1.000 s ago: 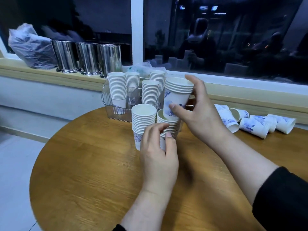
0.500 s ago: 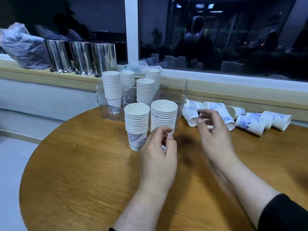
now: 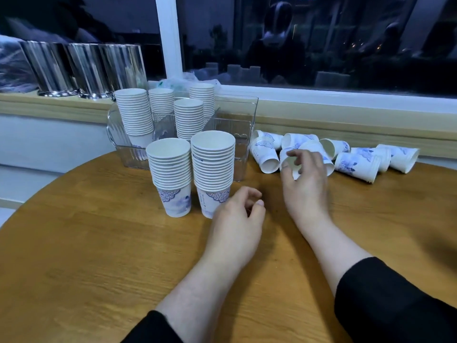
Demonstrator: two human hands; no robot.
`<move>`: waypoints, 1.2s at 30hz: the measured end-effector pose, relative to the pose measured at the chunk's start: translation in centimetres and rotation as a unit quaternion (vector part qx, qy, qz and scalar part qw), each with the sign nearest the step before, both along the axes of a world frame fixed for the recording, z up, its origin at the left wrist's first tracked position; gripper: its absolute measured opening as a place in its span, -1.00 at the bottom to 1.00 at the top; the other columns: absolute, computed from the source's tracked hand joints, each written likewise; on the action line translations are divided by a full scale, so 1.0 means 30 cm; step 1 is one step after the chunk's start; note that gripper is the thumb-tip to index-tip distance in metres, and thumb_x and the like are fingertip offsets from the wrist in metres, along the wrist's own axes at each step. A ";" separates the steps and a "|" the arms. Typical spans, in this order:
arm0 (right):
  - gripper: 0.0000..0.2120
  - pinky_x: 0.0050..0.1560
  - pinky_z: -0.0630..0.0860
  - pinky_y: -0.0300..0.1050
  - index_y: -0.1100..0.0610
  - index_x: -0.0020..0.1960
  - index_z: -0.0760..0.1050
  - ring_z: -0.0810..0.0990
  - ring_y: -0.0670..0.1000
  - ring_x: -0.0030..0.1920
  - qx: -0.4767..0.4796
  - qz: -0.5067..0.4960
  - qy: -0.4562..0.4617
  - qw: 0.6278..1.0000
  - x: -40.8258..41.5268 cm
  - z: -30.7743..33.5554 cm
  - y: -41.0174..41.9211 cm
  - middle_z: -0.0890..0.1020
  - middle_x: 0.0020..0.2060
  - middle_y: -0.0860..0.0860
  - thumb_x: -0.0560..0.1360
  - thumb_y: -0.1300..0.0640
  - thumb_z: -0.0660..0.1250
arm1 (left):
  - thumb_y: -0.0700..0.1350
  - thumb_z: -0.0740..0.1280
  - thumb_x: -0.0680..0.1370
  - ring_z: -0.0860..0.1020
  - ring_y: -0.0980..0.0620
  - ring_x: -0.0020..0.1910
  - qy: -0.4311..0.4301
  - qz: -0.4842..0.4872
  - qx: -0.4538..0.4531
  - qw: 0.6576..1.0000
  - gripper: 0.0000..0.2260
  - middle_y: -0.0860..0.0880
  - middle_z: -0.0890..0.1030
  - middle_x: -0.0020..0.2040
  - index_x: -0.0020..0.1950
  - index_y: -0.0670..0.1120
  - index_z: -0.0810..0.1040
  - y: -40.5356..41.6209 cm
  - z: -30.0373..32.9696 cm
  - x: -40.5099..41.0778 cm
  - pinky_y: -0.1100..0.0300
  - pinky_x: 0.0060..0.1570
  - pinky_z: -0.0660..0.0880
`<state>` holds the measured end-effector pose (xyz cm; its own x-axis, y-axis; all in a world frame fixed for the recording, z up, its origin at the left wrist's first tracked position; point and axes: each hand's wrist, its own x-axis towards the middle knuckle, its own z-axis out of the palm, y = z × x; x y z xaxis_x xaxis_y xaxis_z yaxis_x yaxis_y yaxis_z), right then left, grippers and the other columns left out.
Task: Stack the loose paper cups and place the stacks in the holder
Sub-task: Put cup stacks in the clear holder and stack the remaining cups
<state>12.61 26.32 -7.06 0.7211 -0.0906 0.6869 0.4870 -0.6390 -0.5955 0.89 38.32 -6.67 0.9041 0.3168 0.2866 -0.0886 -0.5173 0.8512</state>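
**Right hand goes back for more loose cups**

A second ago the right hand (image 3: 305, 179) was lowering a short stack onto the right-hand stack (image 3: 213, 169) while the left hand (image 3: 238, 219) steadied its base. That stack now stands taller than the left-hand stack (image 3: 171, 177) just beside it, both upright on the round table (image 3: 99, 256) in front of the clear holder (image 3: 243, 125). The left hand has let go and rests on the table near the stack's foot, fingers loosely curled, holding nothing. The right hand has moved to the loose cups (image 3: 356, 160) lying on their sides by the window ledge; its fingers are spread and curving round 1 cup (image 3: 291, 162), though a firm grip cannot be confirmed. The holder already carries 4 stacks at its left, with its right side free. Stacking appears well along; roughly 8 loose cups remain, and 2 stacks await placing.
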 end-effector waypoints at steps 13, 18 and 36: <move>-0.81 -0.07 0.36 -0.15 0.08 0.10 0.62 0.57 0.11 0.02 -0.034 -0.064 0.075 0.995 0.160 -0.001 -0.144 0.60 0.06 0.03 0.57 0.14 0.27 | -0.06 0.31 0.59 0.56 0.23 0.00 -0.045 -0.055 0.024 0.997 -0.82 0.16 0.61 -0.01 0.17 0.07 0.59 -0.020 -0.008 0.032 0.13 0.11 0.54; -0.87 -0.18 0.34 -0.35 0.07 -0.03 0.64 0.48 -0.12 -0.24 0.112 -0.005 0.030 0.993 0.049 0.078 -0.179 0.59 -0.11 -0.07 0.50 0.18 0.33 | -0.05 0.38 0.52 0.39 0.21 0.37 -0.091 -0.084 0.084 0.989 -0.49 0.13 0.45 0.34 0.47 0.03 0.39 -0.021 -0.009 0.039 0.14 0.39 0.36; -0.72 0.15 0.57 0.15 0.01 0.13 0.56 0.65 0.00 -0.01 0.166 0.141 0.247 0.944 0.095 -0.019 -0.084 0.66 -0.08 -0.05 0.48 -0.08 0.39 | 0.03 0.57 0.36 0.52 0.17 0.17 -0.064 -0.027 0.010 0.998 -0.35 0.16 0.55 0.18 0.26 0.28 0.23 -0.058 -0.005 0.074 0.35 0.13 0.42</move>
